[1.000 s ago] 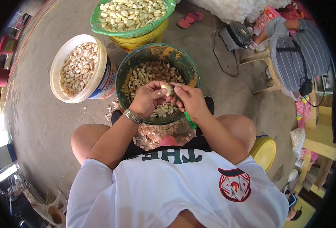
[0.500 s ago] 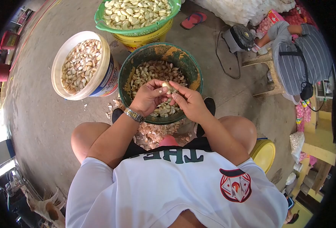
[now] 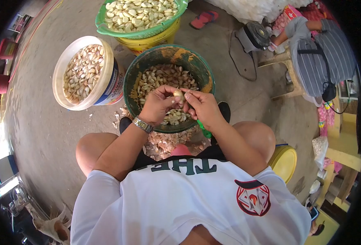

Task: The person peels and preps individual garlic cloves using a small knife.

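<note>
In the head view, my left hand (image 3: 158, 105), with a metal watch at the wrist, pinches a pale garlic clove (image 3: 178, 95) between thumb and fingers. My right hand (image 3: 203, 107) is closed, its thumb and fingertips touching the clove's right side. A bright green handle (image 3: 205, 130) sticks out below the right palm; the tool's working end is hidden by the fingers. Both hands are above a dark green tub (image 3: 210, 73) stained orange inside. Unpeeled garlic cloves (image 3: 168, 76) fill its far part, and paler cloves (image 3: 176, 117) lie nearer me.
A white bucket (image 3: 58, 83) of unpeeled cloves stands left. Behind, a green basket (image 3: 164, 29) of peeled cloves sits on a yellow bucket (image 3: 147, 42). Garlic skins (image 3: 170, 145) litter the floor below. A yellow lid (image 3: 285, 165) is at right; another person (image 3: 331, 55) sits far right.
The green handle has come into view below my right hand. Both hands stay at the clove, their fingers shifted slightly. The whole view has moved a little.
</note>
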`<control>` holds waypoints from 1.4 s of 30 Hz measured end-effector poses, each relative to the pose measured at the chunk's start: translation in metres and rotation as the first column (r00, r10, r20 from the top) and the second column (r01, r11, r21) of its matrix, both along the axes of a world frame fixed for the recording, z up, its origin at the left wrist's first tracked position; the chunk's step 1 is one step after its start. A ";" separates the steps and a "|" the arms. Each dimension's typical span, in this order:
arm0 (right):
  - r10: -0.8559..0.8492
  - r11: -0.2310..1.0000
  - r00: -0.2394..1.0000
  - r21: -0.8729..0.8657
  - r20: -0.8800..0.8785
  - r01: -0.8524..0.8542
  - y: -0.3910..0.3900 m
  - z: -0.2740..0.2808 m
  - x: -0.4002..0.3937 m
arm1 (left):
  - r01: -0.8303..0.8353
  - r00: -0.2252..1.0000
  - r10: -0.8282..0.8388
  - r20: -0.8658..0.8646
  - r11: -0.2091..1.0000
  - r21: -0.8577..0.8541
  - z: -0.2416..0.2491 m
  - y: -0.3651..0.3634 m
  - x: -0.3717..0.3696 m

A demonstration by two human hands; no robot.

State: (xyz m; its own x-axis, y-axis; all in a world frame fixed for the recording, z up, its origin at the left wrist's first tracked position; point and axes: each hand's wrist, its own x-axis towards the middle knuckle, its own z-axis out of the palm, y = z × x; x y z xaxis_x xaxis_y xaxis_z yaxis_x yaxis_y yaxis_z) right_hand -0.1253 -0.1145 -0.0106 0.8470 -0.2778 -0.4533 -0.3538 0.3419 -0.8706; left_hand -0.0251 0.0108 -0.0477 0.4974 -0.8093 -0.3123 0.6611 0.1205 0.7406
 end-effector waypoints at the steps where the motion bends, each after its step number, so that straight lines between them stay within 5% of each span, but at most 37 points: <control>1: -0.015 0.999 1.000 0.045 -0.004 0.016 0.000 0.005 0.001 | 0.016 0.999 -0.017 -0.049 1.000 -0.017 0.001 0.000 0.001; 5: -0.094 0.992 0.994 0.092 0.050 0.089 -0.002 0.005 0.002 | 0.041 0.978 -0.059 -0.198 0.995 -0.095 0.004 0.002 0.007; 19: 0.129 0.862 0.989 -0.502 0.069 -0.077 0.008 -0.008 0.001 | -0.082 0.992 0.090 -0.090 0.993 0.081 0.006 -0.004 0.003; 23: 0.120 0.846 0.991 -0.529 0.067 -0.066 0.010 -0.008 0.001 | -0.095 0.990 0.100 -0.102 0.994 0.047 0.001 -0.003 0.001; 26: 0.117 0.826 0.962 -0.562 0.247 0.043 0.011 -0.022 0.002 | -0.039 0.994 0.045 -0.095 0.997 0.062 -0.006 -0.002 0.003; 29: 0.116 0.870 0.991 -0.489 0.074 -0.065 0.002 -0.013 0.002 | 0.002 0.996 0.007 -0.094 0.996 0.092 -0.004 -0.002 0.003; 32: 0.019 0.996 0.999 0.085 -0.039 -0.015 -0.004 0.002 0.001 | 0.015 0.992 -0.008 -0.129 0.998 0.060 0.008 -0.002 0.003; 35: 0.007 0.992 1.000 0.123 0.001 -0.007 -0.003 0.003 0.001 | 0.025 0.983 -0.025 -0.182 1.000 -0.006 0.004 -0.002 0.004; 38: 0.002 0.964 0.983 -0.261 0.182 0.046 0.007 -0.009 0.003 | 0.009 0.986 -0.009 -0.164 1.000 0.000 0.003 -0.001 0.004; 42: 0.043 0.949 0.993 -0.316 0.111 -0.006 0.010 -0.002 0.003 | -0.028 0.999 0.030 -0.014 0.993 0.119 0.005 -0.001 0.004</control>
